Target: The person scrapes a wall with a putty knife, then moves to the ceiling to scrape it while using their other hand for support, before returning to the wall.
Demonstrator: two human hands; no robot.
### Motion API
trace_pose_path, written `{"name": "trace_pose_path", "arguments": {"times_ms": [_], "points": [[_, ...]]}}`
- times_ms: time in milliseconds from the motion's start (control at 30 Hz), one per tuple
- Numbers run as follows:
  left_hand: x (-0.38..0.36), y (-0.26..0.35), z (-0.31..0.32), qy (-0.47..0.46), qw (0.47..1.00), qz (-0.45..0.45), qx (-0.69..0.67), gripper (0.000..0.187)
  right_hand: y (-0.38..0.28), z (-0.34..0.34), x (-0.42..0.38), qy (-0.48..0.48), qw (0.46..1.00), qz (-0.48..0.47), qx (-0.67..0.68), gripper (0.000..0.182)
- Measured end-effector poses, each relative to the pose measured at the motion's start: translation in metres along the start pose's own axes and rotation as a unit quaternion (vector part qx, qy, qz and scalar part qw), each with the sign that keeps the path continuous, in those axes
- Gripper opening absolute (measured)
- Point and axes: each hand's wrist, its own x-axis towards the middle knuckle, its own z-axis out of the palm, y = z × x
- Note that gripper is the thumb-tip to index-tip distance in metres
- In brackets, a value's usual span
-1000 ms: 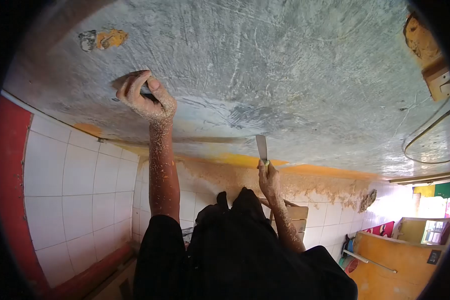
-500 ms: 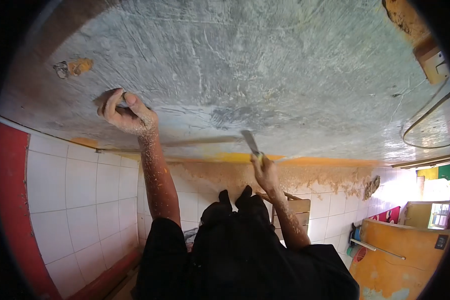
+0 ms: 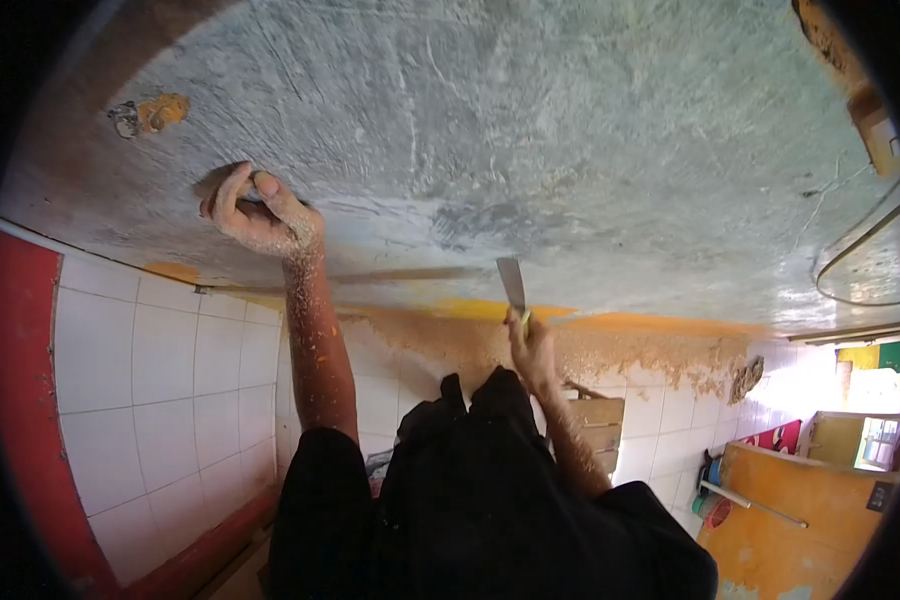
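My right hand is closed around the handle of a putty knife. Its flat metal blade points up at the lower part of the grey, rough-scraped wall, close to a yellow-orange painted strip; whether it touches cannot be made out. Higher and to the left, my left hand is at the wall, its fingers loosely bent and the thumb apart from them. Nothing shows in it. Pale flakes cover both hands and forearms. An orange patch marks the wall above my left hand.
Brown scrapings lie along the wall's foot on white tiles. A wooden stool stands beside my right forearm. To the right are a hanging cable loop, an orange partition and a basket.
The putty knife's blade has shifted slightly right and stands more upright. My left hand stays in nearly the same spot on the wall, and the view has tilted a little.
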Motion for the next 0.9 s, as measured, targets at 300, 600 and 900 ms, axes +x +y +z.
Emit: {"name": "trace_pose_path", "arguments": {"times_ms": [300,600,900], "points": [[0.005,0.001,0.002,-0.008,1.0,0.024,0.01,0.026,-0.04,0.007,0.03,-0.026,0.998,-0.043,-0.034,0.036],[-0.004,-0.005,-0.006,0.0,1.0,0.005,0.016,0.022,-0.01,0.015,0.007,-0.039,0.998,0.02,0.037,0.033],[-0.004,-0.009,-0.008,-0.016,0.999,0.03,0.011,0.019,-0.033,0.047,0.016,-0.012,1.0,-0.022,0.001,0.03]]}}
